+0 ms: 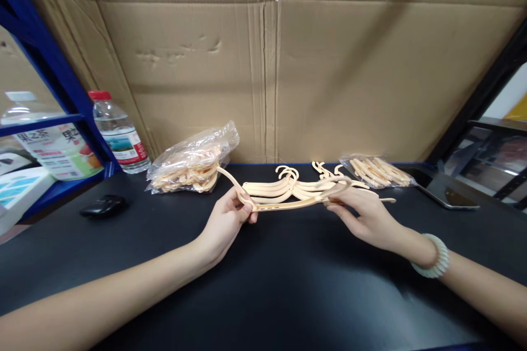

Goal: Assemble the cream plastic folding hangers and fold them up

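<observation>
Between my hands, just above the black tabletop, is a pale peach plastic clothes hanger (288, 206) with a slotted bar. My left hand (230, 214) pinches its left part with thumb and fingers, and a curved arm rises from there. My right hand (362, 214) is closed around the right part, near a curved piece that is slightly blurred; its fingertips are partly hidden. Directly behind lies a row of similar assembled hangers (263, 191), their hooks pointing to the back. More hooks show to the right of that row, partly covered by my right hand.
A clear bag of peach hanger parts (185, 175) lies back left, another flat bag (379, 170) back right. A dark tablet-like device (447, 192) is at the right. A black mouse (104, 206) and red-capped water bottle (121, 137) stand left. Cardboard (197, 66) walls the back.
</observation>
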Action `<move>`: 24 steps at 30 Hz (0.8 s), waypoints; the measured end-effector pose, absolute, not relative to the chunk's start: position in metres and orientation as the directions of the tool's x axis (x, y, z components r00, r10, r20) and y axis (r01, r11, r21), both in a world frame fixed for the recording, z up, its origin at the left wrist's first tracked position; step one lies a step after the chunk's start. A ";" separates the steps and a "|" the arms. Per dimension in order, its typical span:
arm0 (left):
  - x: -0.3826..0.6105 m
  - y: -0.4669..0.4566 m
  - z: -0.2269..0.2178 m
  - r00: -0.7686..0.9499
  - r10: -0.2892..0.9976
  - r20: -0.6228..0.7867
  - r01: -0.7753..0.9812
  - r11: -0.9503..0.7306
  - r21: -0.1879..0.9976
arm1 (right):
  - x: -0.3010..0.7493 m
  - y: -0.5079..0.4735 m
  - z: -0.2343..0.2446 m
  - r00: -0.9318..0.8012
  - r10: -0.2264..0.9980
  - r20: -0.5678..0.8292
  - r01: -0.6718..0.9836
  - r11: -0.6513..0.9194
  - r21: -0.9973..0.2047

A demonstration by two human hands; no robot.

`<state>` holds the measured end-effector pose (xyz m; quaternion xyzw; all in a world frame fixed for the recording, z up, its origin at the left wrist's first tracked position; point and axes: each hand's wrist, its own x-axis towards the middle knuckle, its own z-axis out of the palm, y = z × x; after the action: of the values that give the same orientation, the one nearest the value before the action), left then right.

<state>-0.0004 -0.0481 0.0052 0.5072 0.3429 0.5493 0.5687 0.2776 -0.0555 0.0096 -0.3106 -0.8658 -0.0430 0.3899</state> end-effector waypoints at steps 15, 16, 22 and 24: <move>0.000 -0.049 0.004 0.089 0.987 0.137 -0.329 -0.100 0.939 | 0.275 -0.058 0.009 -0.355 0.633 0.688 0.616 0.712 -0.337; 0.000 -0.049 0.005 0.092 0.988 0.127 -0.331 -0.090 0.939 | 0.275 -0.058 0.010 -0.343 0.645 0.683 0.618 0.703 -0.353; 0.001 -0.055 0.006 0.139 0.985 0.107 -0.152 -0.086 0.985 | 0.276 -0.054 0.014 -0.268 0.671 0.691 0.643 0.659 -0.391; 0.003 -0.063 0.006 0.204 0.966 0.156 0.051 -0.170 0.984 | 0.278 -0.051 0.014 -0.253 0.684 0.685 0.641 0.648 -0.411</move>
<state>0.0034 -0.0633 0.0060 0.6037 0.4213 0.4694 0.4876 0.2780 -0.0514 0.0139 -0.4186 -0.7911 0.0239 0.4454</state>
